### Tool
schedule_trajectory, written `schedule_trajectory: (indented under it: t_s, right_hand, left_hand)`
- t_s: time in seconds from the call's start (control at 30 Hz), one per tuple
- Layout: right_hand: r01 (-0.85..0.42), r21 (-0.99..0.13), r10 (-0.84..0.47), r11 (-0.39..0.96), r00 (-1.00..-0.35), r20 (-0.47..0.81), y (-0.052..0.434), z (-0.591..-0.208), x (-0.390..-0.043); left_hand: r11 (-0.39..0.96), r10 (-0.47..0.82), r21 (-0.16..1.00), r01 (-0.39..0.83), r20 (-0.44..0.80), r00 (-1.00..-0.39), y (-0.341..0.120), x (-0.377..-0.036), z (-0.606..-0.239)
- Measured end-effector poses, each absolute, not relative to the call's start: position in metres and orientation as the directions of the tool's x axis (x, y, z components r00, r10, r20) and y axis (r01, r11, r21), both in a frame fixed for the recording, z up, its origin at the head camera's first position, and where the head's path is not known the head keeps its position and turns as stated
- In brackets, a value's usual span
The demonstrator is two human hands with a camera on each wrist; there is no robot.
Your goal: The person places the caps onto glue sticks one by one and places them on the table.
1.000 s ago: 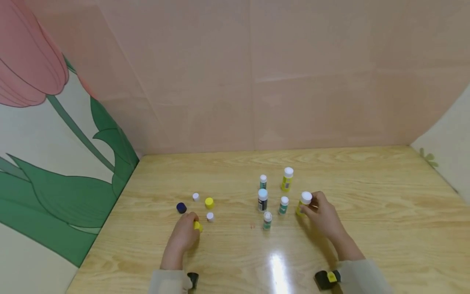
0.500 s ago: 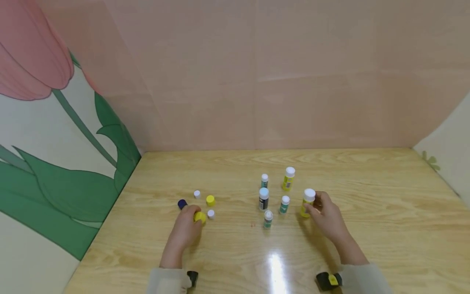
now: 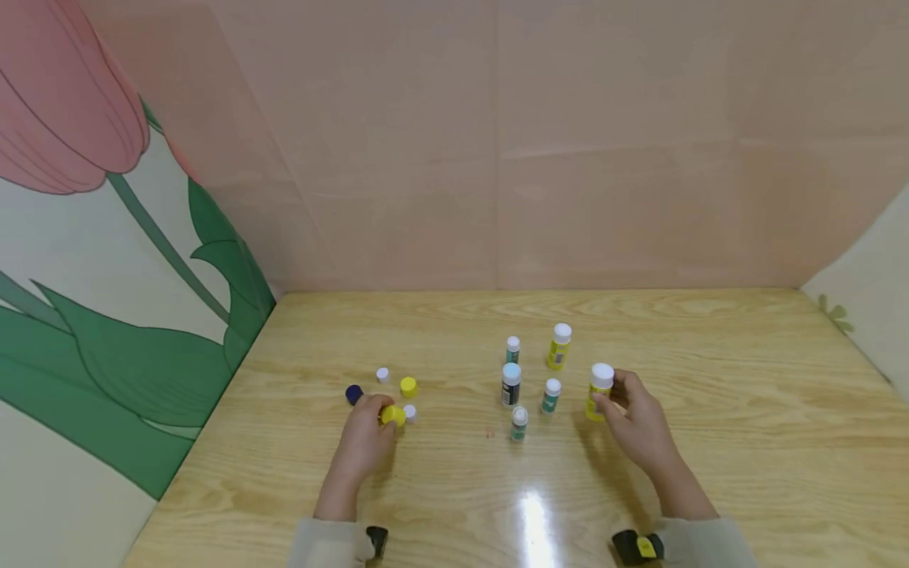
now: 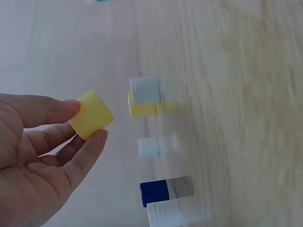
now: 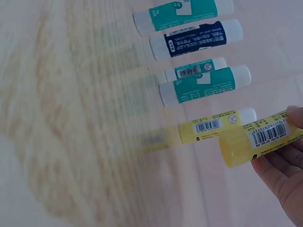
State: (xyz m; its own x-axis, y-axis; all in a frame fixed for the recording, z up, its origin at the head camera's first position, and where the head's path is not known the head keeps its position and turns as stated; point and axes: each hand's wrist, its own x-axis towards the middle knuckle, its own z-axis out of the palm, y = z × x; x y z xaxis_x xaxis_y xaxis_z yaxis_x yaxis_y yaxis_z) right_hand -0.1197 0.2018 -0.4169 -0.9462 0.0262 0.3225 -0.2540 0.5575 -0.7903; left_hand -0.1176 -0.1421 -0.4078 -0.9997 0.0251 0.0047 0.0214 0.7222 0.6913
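My left hand (image 3: 364,442) pinches a yellow cap (image 4: 92,115) between thumb and fingertips, above the table. Around it stand a navy cap (image 3: 353,394), white caps (image 3: 383,375) and another yellow cap (image 3: 408,386); one more white cap (image 4: 164,213) shows low in the left wrist view. On the right, my right hand (image 3: 639,418) grips a yellow glue stick (image 5: 260,137) by its side, white end up, its base raised off the tabletop. The left wrist view shows the left fingers (image 4: 87,158) from the palm side.
Left of the right hand, several uncapped glue sticks stand upright: another yellow one (image 3: 559,353), a navy one (image 3: 510,390) and teal ones (image 3: 550,401). The wooden table (image 3: 454,505) meets a pink backdrop (image 3: 454,197) behind and a flower-patterned panel (image 3: 128,379) at the left.
The left hand has raised the yellow cap and brought it slightly to the right and away from the body. The right hand has lifted the yellow glue stick a little and shifted right.
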Motion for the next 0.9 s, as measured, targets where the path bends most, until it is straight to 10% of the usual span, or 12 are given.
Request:
schedule_trajectory:
  t_s: [0.9]
  right_hand:
    - [-0.318,-0.745,0.021,0.586,-0.914,0.406,0.201,-0.409,-0.108]
  left_hand:
    - [0.63,0.077,0.764,0.135,0.111,-0.991,-0.133,-0.113,-0.411]
